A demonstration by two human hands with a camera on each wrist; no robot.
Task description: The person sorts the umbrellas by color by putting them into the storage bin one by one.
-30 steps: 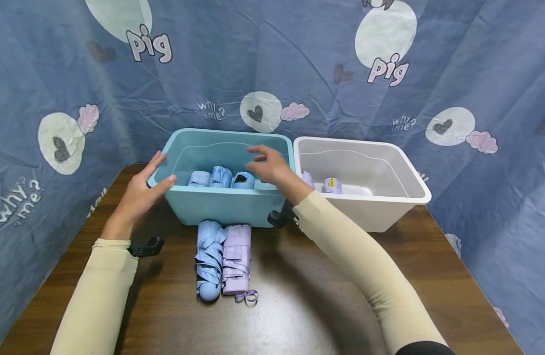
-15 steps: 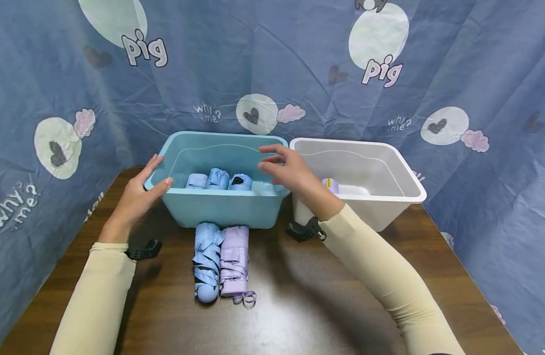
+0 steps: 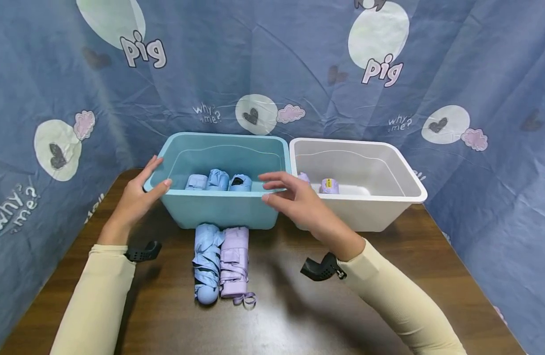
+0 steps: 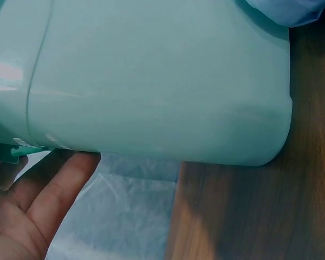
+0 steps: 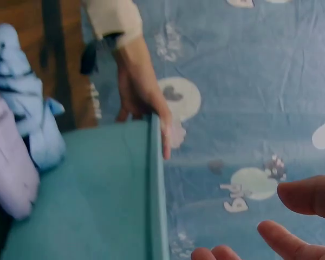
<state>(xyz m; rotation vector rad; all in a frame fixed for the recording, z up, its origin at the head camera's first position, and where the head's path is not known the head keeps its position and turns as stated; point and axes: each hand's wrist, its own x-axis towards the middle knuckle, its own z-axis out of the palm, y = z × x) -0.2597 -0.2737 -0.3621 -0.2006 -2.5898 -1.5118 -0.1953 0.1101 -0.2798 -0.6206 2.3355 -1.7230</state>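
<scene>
Blue cartoon-print cloth (image 3: pixel 272 59) hangs behind and on both sides, dark wood table (image 3: pixel 299 315) under everything.

From my feed: left hand (image 3: pixel 135 199) sits on the left end of the teal bin (image 3: pixel 223 209), fingers straight along the outer wall, thumb over the rim. Flat contact, not a curled grasp. The left wrist view confirms it: fingertips (image 4: pixel 70 168) touch the bin's underside edge, palm open.

Right hand (image 3: pixel 299 204) hovers just in front of the bin's right front corner, fingers spread and relaxed, holding nothing. I can't tell if a fingertip touches the rim; it looks just clear. In the right wrist view its fingertips (image 5: pixel 309 197) hang in the air, nothing between them.

Between the two hands, inside the bin: three folded blue umbrellas (image 3: pixel 218 180) standing in a row against the front wall.

Beyond the right hand, touching the teal bin's right side: white bin (image 3: pixel 388 207) with two purple umbrellas (image 3: pixel 330 186) inside, one mostly hidden behind the hand.

Nearer me than both hands, on the table just in front of the teal bin: a blue umbrella (image 3: pixel 207 261) and a purple umbrella (image 3: pixel 234 261) lying side by side, touching, handles toward me.
</scene>
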